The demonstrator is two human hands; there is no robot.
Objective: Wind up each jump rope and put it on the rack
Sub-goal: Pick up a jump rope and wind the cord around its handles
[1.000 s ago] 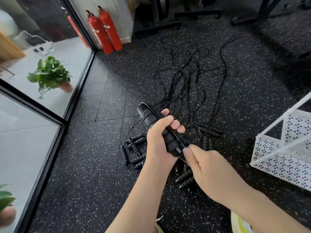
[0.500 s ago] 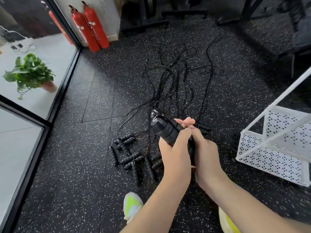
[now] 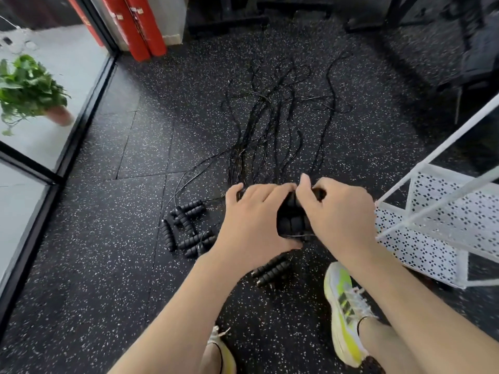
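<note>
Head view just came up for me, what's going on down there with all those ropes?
A person is bent over a dark gym floor, both hands on one jump rope's paired black handles. The left hand wraps them from the side while the right hand pinches near their top. The other ropes lie unwound on the floor, with loose handles left of the hands. The white rack stands at right; no rope shows on it.

Both hands [image 3: 297, 214] around rope handles [image 3: 290, 220]
</note>
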